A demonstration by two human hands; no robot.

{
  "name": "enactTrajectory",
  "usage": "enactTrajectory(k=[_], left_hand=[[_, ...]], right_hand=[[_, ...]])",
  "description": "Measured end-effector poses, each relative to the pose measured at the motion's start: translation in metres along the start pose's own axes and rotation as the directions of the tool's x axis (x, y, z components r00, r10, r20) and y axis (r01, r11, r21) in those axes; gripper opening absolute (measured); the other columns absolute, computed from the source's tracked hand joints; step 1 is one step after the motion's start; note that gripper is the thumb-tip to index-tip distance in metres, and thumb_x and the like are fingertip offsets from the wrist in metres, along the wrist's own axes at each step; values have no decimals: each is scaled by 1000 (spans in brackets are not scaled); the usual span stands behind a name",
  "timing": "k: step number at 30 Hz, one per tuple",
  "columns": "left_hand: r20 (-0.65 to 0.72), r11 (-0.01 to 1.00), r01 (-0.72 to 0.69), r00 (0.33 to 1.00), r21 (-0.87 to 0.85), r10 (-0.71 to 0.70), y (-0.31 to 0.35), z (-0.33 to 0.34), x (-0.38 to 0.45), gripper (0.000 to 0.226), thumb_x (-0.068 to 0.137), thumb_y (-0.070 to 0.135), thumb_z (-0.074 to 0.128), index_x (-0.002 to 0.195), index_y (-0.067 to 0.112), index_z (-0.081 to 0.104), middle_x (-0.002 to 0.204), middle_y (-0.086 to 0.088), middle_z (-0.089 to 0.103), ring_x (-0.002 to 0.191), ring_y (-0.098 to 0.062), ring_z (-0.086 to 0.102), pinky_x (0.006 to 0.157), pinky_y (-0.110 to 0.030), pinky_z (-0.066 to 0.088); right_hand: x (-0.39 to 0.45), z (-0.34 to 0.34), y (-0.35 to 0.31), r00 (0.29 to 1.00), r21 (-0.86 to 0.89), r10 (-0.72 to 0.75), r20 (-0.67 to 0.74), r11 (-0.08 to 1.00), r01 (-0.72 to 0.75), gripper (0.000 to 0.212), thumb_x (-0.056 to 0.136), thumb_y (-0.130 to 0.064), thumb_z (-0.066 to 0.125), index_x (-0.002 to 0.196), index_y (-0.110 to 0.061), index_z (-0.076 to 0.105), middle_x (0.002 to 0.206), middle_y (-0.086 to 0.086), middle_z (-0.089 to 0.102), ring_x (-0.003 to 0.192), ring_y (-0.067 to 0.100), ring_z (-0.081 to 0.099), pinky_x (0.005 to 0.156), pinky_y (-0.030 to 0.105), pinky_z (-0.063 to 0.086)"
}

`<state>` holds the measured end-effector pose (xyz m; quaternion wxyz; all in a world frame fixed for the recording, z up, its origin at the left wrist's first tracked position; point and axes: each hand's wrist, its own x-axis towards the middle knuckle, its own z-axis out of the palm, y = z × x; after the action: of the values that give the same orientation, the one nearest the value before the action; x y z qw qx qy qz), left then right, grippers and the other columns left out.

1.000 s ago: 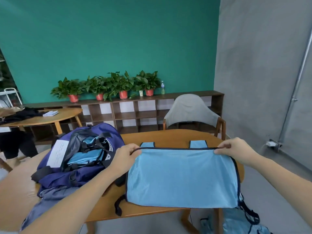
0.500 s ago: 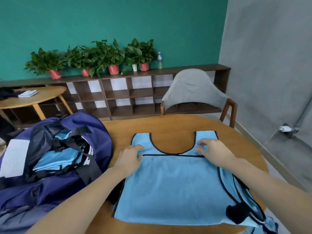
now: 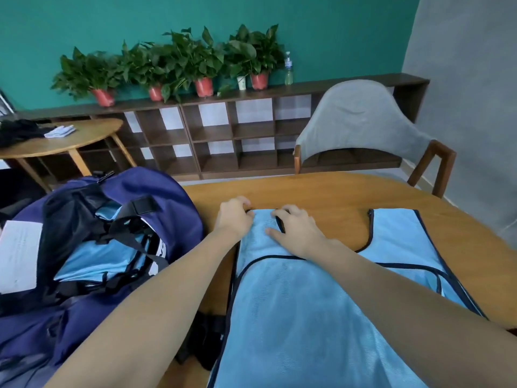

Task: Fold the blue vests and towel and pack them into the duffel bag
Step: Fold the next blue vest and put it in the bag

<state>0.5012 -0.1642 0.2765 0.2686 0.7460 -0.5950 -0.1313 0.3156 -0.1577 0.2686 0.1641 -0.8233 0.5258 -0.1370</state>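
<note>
- Vest (image 3: 307,317): light blue mesh with dark trim, flat on wooden table (image 3: 321,191). Long axis runs near to far; shoulder straps point to the far side, bottom part folded up over the body.
- Left strap sits under both hands; right strap (image 3: 397,231) lies flat and free, well right of them.
- Left hand (image 3: 233,217): fingers curled at the far-left corner of the left strap, on its edge. Whether it pinches the cloth or just presses it, cannot tell.
- Right hand (image 3: 296,233): palm down on the same strap just beside the left hand, fingers bent over the dark neckline trim, thumb flat on the mesh. Looks like pressing; real grip cannot be told.
- Duffel bag (image 3: 106,247): navy, on the left of the table, open on top, blue cloth already inside under black straps. White label on its left side.
- Room: grey-backed wooden chair (image 3: 361,127) at the table's far side, dark low shelf unit (image 3: 223,135) along a teal wall with potted plants (image 3: 173,63) in red pots on top, second round table (image 3: 64,141) far left, grey wall on the right.
</note>
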Motion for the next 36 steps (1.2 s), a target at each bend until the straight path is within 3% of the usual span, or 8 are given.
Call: enactTrajectory(k=[6,9,12,16,20,24,31,36], left_hand=[[-51,976,97,993,-196,-109,-6,12,21,8,93,23,69,99,23,74,97,7,71,92,-11,62,80,-20,44],[-99,898,186,965,-399,-244,-9,13,22,10,92,16,70,96,19,79,95,9,70,93,-8,61,87,-19,45],[-141,858,221,938,-464,-318,-15,15,19,16,93,13,66,92,21,80,94,11,71,83,-2,59,81,-17,42],[-143,961,96,980,-261,-137,-16,17,7,19,95,9,62,99,16,78,99,5,73,94,-9,62,84,-11,41],[-153,985,-37,988,-169,11,-21,11,-12,24,97,11,61,117,15,73,113,-3,66,104,-18,63,103,-29,46],[-129,971,-210,972,-115,195,-21,-5,-48,23,97,12,63,115,19,74,106,3,64,93,-11,61,94,-23,47],[173,946,-302,932,-115,319,-6,-7,-111,37,90,41,74,123,24,70,117,12,70,103,3,61,84,-1,39],[266,969,-246,932,-33,246,1,-8,-124,56,85,45,77,136,29,59,117,10,64,109,-9,59,103,-33,47]], right_hand=[[13,17,16,997,-119,-77,6,990,77,61,101,-64,29,153,-33,38,164,-10,24,147,19,20,116,42,15],[13,19,20,997,-127,-76,-12,989,74,64,101,-66,24,155,-32,35,164,-12,24,148,15,17,117,38,13],[13,19,20,997,-142,-79,-11,987,77,66,101,-66,24,156,-30,33,164,-12,24,149,15,17,119,39,14],[14,18,20,997,-123,-80,-8,989,78,67,100,-66,27,156,-28,31,165,-10,22,150,15,16,120,39,13],[-2,7,24,997,-3,-72,-21,997,72,63,101,-63,34,155,-29,36,163,-10,28,149,15,24,120,39,17],[-45,-10,41,995,7,-80,-60,997,81,54,101,-60,38,143,-30,51,150,-14,47,141,10,34,117,37,26],[-141,-49,86,996,-32,-14,-88,999,11,50,98,-60,46,136,-30,57,140,-13,55,134,11,44,113,36,35],[-190,-75,121,990,-105,97,-107,989,-108,53,98,-59,48,141,-28,53,145,-9,53,135,15,46,113,41,35]])
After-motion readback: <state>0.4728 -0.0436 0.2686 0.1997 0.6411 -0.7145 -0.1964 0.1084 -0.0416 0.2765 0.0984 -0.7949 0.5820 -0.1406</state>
